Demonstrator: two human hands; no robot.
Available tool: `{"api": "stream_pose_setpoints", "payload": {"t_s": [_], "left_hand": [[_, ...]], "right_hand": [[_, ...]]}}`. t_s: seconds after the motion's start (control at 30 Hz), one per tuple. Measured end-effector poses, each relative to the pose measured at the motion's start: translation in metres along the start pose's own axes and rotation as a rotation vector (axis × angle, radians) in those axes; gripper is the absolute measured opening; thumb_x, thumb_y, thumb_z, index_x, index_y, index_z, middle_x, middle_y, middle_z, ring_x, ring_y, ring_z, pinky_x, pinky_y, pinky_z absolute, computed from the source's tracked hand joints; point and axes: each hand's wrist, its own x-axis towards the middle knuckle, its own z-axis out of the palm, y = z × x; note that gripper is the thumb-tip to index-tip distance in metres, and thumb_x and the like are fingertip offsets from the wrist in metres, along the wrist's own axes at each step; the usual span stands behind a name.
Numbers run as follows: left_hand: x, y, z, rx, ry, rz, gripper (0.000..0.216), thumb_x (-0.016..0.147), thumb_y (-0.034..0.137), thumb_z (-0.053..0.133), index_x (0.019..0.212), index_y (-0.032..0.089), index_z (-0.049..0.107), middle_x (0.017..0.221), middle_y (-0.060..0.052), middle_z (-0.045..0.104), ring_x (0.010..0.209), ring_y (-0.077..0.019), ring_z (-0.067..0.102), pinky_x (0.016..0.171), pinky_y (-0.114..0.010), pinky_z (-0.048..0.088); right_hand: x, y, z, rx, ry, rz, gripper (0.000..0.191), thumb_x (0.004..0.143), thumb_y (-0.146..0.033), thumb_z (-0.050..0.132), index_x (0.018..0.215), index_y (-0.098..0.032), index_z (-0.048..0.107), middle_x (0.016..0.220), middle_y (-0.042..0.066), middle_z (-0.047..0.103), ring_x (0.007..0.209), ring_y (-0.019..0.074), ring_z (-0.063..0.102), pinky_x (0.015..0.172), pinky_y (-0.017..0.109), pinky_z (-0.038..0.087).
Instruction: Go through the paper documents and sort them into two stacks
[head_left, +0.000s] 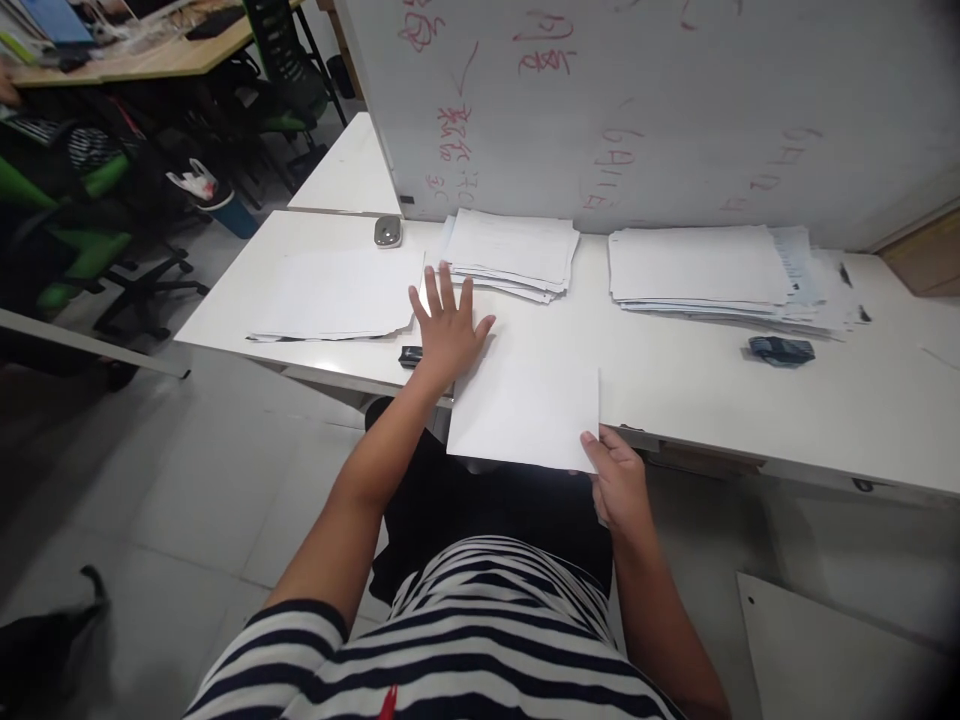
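Observation:
A white sheet of paper (534,400) lies on the white table (750,380) and hangs over its near edge. My left hand (448,325) rests flat with fingers spread on the sheet's far left corner. My right hand (616,478) pinches the sheet's near right corner, thumb on top. A small black stapler (411,356) lies just left of my left wrist.
Two paper stacks sit at the back: one in the middle (514,252), one to the right (712,272). Loose sheets (337,295) lie at left, a metal object (388,232) behind them. A dark object (780,350) lies at right. A whiteboard (637,100) stands behind; chairs (90,230) left.

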Motion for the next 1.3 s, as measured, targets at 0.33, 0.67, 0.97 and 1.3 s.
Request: {"api": "stream_pose_setpoints", "payload": {"t_s": [0.33,0.67,0.97,1.3], "left_hand": [[0.006,-0.016,-0.006,-0.093,0.102,-0.092,0.052,0.088,0.062,0.038,0.120,0.024,0.053,0.141,-0.010,0.044,0.141,-0.0301,0.023,0.113,-0.052,0.019],[-0.039,-0.053,-0.027,-0.197,0.204,-0.202,0.045,0.094,0.050,0.030,0.090,0.023,0.066,0.102,-0.005,0.069,0.107,-0.0221,0.057,0.094,-0.038,0.043],[-0.044,-0.057,-0.017,-0.289,0.214,-0.307,0.051,0.094,0.052,0.027,0.076,0.023,0.066,0.086,-0.002,0.070,0.086,-0.0181,0.062,0.078,-0.031,0.045],[-0.045,-0.056,-0.020,-0.288,0.199,-0.297,0.048,0.094,0.050,0.030,0.078,0.023,0.066,0.084,-0.002,0.069,0.085,-0.0182,0.062,0.077,-0.032,0.044]], "right_hand": [[0.000,0.002,-0.001,0.022,-0.042,-0.018,0.043,0.070,-0.045,0.074,0.103,-0.019,0.067,0.083,0.003,0.071,0.059,0.0136,0.058,0.048,0.025,0.047],[0.005,0.011,-0.013,0.023,0.201,-0.168,0.042,0.070,-0.040,0.075,0.104,-0.017,0.069,0.096,0.005,0.072,0.084,0.0188,0.065,0.077,0.033,0.051],[-0.004,-0.009,-0.040,-0.037,0.323,-0.324,0.035,0.071,-0.038,0.073,0.100,-0.018,0.070,0.095,0.004,0.071,0.081,0.0175,0.064,0.077,0.032,0.050],[0.001,-0.007,-0.032,0.033,0.297,-0.308,0.034,0.070,-0.035,0.075,0.101,-0.019,0.069,0.100,0.003,0.070,0.086,0.0163,0.063,0.085,0.033,0.048]]}}
